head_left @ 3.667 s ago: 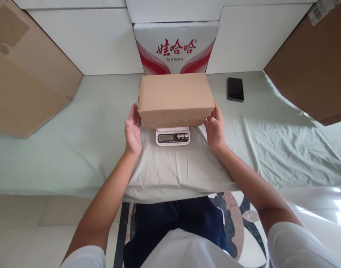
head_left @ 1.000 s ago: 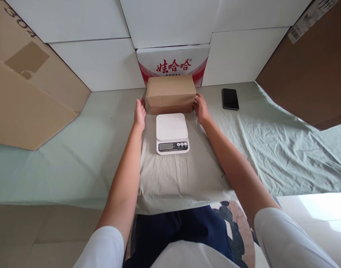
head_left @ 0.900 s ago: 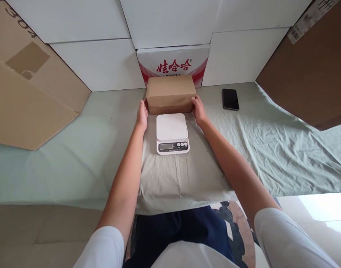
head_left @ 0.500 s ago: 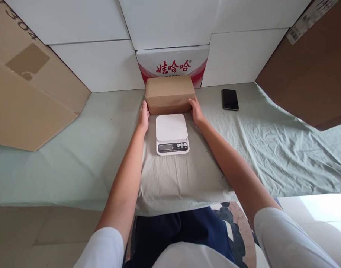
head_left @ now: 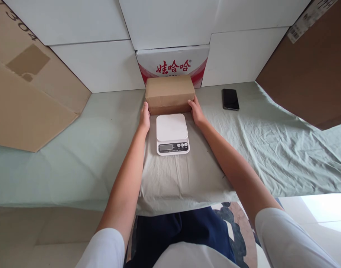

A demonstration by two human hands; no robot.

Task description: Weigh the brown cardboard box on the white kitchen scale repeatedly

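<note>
A closed brown cardboard box [head_left: 170, 93] rests on the cloth-covered table, just behind a white digital kitchen scale [head_left: 171, 133] whose platform is bare. My left hand [head_left: 144, 116] presses flat against the box's left side near its front corner. My right hand [head_left: 196, 110] presses against the right side in the same way. Both hands clasp the box between them. The box stands in front of a white carton with red characters [head_left: 173, 64].
A black phone [head_left: 230, 99] lies face up to the right of the box. Large brown cardboard sheets lean at the left [head_left: 25, 89] and the right [head_left: 312, 70]. White cartons [head_left: 103, 63] line the back. The pale green cloth [head_left: 284, 149] is wrinkled on the right.
The box has gone from the scale to the table behind it. My hands, briefly apart from it, have closed in against its two sides.
</note>
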